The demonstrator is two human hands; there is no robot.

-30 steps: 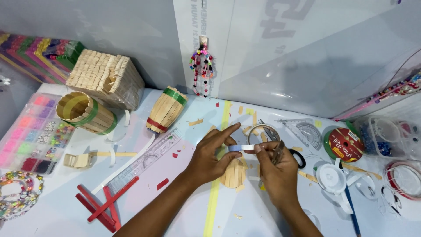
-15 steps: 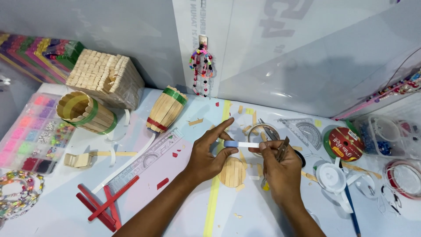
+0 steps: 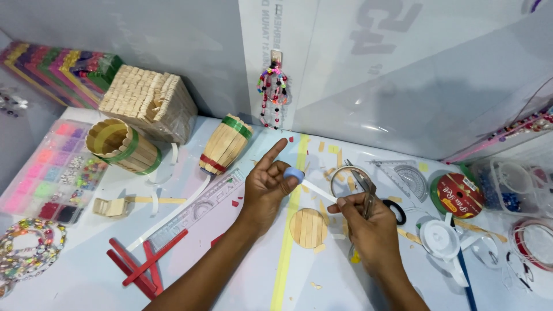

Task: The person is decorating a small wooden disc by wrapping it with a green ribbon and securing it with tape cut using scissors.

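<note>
Near the front, red wooden craft sticks (image 3: 144, 266) lie crossed on the left of the white table (image 3: 230, 288). A round flat disc of pale wooden sticks (image 3: 308, 227) lies between both hands. The right hand (image 3: 368, 230) is closed around black-handled scissors (image 3: 368, 198) and pinches one end of a thin white strip (image 3: 319, 191). The left hand (image 3: 265, 187) pinches its blue end, pointer finger sticking up. Farther left stands a small wooden stick barrel with green and red bands (image 3: 224, 144)

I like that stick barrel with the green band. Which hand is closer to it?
Left. The left hand is just right of the stick barrel; the right hand, holding scissors, is farther right.
</note>
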